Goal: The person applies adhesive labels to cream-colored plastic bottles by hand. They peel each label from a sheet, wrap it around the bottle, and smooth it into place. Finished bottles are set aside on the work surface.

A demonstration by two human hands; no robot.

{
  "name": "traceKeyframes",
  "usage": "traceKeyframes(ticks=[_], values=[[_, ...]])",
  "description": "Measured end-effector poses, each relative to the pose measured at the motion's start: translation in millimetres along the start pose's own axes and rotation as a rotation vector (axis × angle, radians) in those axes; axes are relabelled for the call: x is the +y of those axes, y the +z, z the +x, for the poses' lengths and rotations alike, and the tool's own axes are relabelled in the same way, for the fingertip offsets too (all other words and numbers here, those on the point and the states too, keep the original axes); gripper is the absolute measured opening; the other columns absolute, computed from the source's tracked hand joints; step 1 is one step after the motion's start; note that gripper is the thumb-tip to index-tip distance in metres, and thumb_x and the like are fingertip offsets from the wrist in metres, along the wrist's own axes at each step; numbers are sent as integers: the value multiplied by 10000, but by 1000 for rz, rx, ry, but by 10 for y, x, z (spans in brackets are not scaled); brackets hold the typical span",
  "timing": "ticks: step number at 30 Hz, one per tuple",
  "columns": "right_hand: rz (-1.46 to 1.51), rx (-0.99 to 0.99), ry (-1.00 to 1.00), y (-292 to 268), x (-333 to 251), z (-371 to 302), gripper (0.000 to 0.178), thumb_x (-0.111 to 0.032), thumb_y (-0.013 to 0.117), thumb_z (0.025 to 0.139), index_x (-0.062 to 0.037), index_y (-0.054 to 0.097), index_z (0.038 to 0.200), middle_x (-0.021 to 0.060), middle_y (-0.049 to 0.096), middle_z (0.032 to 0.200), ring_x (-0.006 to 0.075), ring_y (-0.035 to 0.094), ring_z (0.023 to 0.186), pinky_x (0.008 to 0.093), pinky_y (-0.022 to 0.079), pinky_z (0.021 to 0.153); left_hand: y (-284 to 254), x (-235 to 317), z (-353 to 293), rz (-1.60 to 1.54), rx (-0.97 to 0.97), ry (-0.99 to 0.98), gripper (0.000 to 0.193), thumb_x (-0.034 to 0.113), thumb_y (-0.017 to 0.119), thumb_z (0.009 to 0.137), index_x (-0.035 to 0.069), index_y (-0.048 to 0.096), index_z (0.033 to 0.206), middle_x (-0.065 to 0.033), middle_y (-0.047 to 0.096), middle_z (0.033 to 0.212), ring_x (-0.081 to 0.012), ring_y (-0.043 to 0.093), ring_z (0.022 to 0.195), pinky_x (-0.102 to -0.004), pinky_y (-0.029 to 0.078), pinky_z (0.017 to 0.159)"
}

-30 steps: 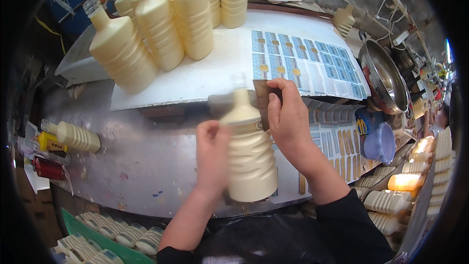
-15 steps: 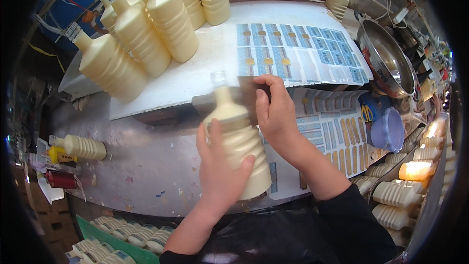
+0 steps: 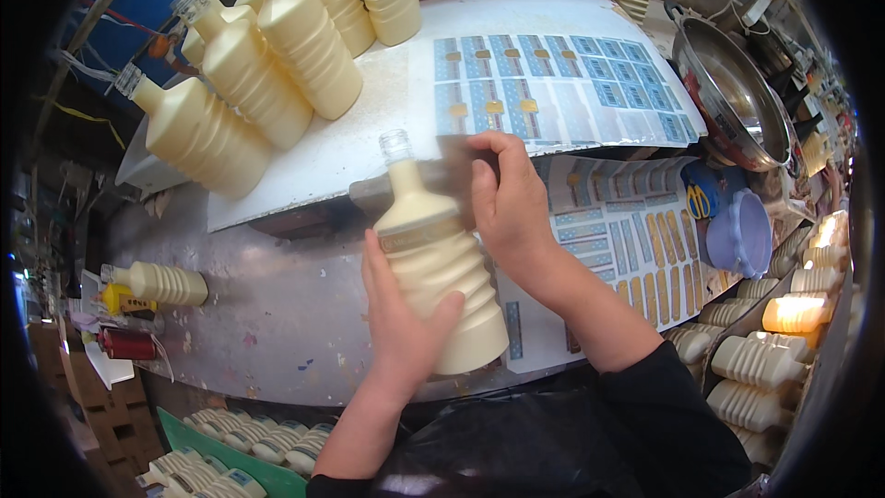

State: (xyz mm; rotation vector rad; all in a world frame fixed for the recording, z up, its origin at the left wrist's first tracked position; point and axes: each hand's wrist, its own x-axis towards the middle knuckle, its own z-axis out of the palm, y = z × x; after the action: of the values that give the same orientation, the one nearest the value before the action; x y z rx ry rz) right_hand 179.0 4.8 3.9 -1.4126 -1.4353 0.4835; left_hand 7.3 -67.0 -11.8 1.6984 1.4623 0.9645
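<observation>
A cream ribbed bottle (image 3: 442,281) with a clear threaded neck stands tilted in front of me. My left hand (image 3: 406,318) grips it from the left, thumb on its front and fingers around its side. Just below the shoulder runs a gold-brown label band (image 3: 419,238). To the right of the neck, my right hand (image 3: 512,207) pinches a dark brown flat piece (image 3: 456,166) between thumb and bent forefinger. That piece is motion-blurred, so its kind is unclear. Sheets of blue and gold labels (image 3: 502,55) lie on the raised white board beyond.
Several cream bottles (image 3: 249,65) stand at the back left of the white board (image 3: 387,83). Another bottle (image 3: 166,284) lies at the left. More label sheets (image 3: 627,249), a purple basin (image 3: 740,238), yellow-handled scissors (image 3: 702,198) and a metal pan (image 3: 737,92) are on the right. Bottles fill a green crate (image 3: 175,433) below.
The bottle and both hands sit slightly further left in the picture. My left hand and the bottle look sharper, and the label band shows more fully. Both holds stay the same.
</observation>
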Motion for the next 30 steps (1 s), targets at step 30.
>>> traceKeyframes(ticks=[30], values=[[-535, -235, -317, 497, -895, -20, 101, -80, 490, 983, -21, 491, 1065, 192, 579, 957, 374, 687, 773, 475, 585, 625, -104, 201, -52, -18, -45, -199, 787, 351, 789, 849, 29, 427, 1469, -214, 696, 1214, -388, 687, 1120, -442, 521, 944]])
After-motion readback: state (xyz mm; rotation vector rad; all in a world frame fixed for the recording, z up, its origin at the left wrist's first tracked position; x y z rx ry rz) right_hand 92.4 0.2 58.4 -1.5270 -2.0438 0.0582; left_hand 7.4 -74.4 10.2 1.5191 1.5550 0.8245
